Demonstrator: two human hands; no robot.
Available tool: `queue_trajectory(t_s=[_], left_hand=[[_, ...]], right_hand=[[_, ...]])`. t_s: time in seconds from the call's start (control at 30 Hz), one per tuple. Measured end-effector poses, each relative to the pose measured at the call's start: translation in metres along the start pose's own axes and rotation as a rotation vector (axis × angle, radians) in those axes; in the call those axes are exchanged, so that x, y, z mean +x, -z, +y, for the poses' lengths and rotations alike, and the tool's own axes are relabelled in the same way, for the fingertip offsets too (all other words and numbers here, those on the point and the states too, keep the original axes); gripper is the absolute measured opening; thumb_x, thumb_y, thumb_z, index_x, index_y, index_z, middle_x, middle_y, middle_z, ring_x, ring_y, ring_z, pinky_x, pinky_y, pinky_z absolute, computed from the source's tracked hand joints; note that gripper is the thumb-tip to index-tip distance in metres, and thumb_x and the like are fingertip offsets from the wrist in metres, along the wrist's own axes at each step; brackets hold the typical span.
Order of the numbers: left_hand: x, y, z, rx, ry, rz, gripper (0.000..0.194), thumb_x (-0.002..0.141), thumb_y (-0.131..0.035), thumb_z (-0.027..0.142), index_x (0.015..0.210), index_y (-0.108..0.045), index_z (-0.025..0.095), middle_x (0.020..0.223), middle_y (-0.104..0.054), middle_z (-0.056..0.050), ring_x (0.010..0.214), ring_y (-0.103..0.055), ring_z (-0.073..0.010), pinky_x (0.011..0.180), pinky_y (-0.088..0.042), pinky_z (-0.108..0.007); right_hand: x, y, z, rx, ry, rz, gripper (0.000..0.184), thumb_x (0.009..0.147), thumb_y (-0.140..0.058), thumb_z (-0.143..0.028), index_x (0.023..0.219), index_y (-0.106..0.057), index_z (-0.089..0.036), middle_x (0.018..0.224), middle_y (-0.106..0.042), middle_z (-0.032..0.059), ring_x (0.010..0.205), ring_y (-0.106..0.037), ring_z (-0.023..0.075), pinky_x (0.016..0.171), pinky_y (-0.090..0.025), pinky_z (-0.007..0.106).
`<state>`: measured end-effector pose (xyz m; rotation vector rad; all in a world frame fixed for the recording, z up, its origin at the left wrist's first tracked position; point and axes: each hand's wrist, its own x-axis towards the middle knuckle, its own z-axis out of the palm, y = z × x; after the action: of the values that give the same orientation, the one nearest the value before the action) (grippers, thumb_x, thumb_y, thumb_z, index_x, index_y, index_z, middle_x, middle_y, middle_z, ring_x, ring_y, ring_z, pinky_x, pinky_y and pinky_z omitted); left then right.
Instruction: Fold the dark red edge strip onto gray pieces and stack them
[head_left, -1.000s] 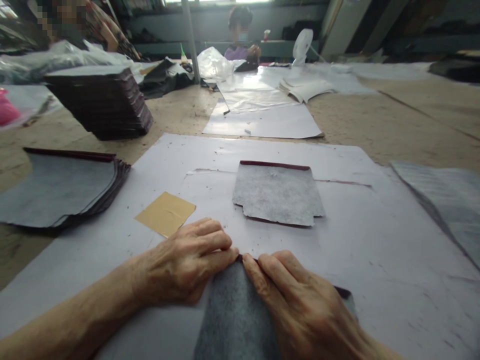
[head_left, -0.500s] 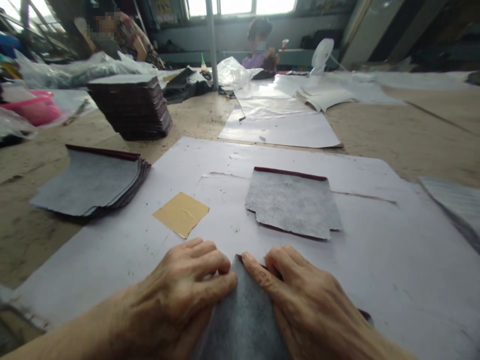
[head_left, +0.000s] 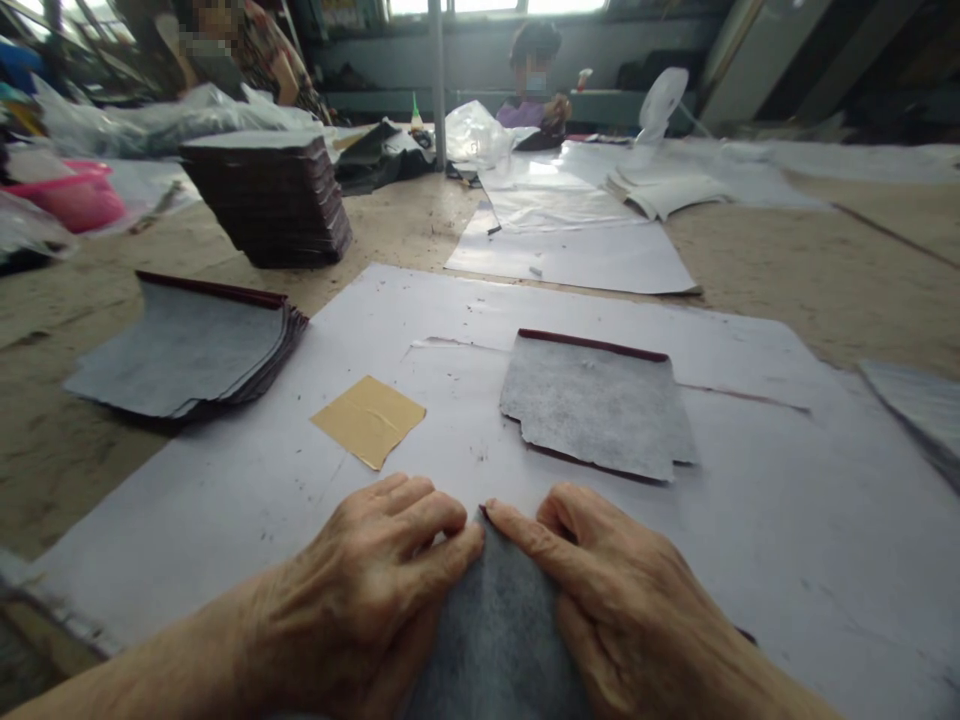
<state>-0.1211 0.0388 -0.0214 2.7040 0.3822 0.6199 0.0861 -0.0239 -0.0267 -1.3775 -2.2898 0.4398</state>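
My left hand [head_left: 367,590] and my right hand [head_left: 622,610] both press on a grey piece with a dark red edge [head_left: 495,640] that lies on a white paper sheet [head_left: 750,520] in front of me. Their fingers are curled and pinch the piece's far corner between them. A second grey piece with a dark red top edge [head_left: 596,405] lies flat just beyond my hands. A small tan square [head_left: 367,420] lies to its left.
A fanned pile of grey pieces [head_left: 184,345] lies at left and a tall dark stack [head_left: 270,195] behind it. More white sheets [head_left: 577,250] run toward two people at the far end. A pink basin [head_left: 71,195] is far left. Grey sheets [head_left: 919,405] lie at right.
The view has tilted up and shifted a little. My hands have drawn slightly closer together on the corner of the grey piece and stay pressed on it.
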Motion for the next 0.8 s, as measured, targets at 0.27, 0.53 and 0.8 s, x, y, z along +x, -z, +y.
queue_trajectory(t_s=[0.27, 0.53, 0.8], left_hand=[[0.000, -0.001, 0.000, 0.042, -0.014, -0.013, 0.038, 0.067, -0.044, 0.008, 0.104, -0.051, 0.004, 0.079, -0.049, -0.009, 0.067, -0.044, -0.0183, 0.057, -0.040, -0.034], [-0.001, -0.001, 0.000, 0.079, 0.011, -0.017, 0.038, 0.067, -0.044, 0.010, 0.104, -0.053, 0.006, 0.079, -0.049, -0.009, 0.067, -0.045, -0.0183, 0.057, -0.040, -0.034], [0.000, 0.000, 0.002, 0.070, 0.014, 0.002, 0.034, 0.073, -0.043, 0.007, 0.105, -0.053, 0.010, 0.082, -0.051, -0.008, 0.070, -0.048, -0.0169, 0.060, -0.043, -0.032]], right_hand=[[0.002, 0.001, -0.005, -0.137, 0.040, -0.002, 0.051, 0.075, -0.033, -0.006, 0.122, -0.048, -0.014, 0.080, -0.048, 0.0084, 0.070, -0.046, 0.0171, 0.054, -0.042, 0.025], [0.003, 0.000, -0.006, -0.117, -0.035, -0.008, 0.050, 0.075, -0.033, -0.006, 0.119, -0.050, -0.023, 0.078, -0.048, 0.0050, 0.060, -0.044, 0.0154, 0.049, -0.039, 0.026], [-0.003, 0.010, -0.001, 0.024, -0.169, 0.254, 0.010, 0.079, -0.046, -0.015, 0.080, -0.056, -0.017, 0.080, -0.052, 0.0044, 0.077, -0.049, 0.0189, 0.064, -0.041, 0.032]])
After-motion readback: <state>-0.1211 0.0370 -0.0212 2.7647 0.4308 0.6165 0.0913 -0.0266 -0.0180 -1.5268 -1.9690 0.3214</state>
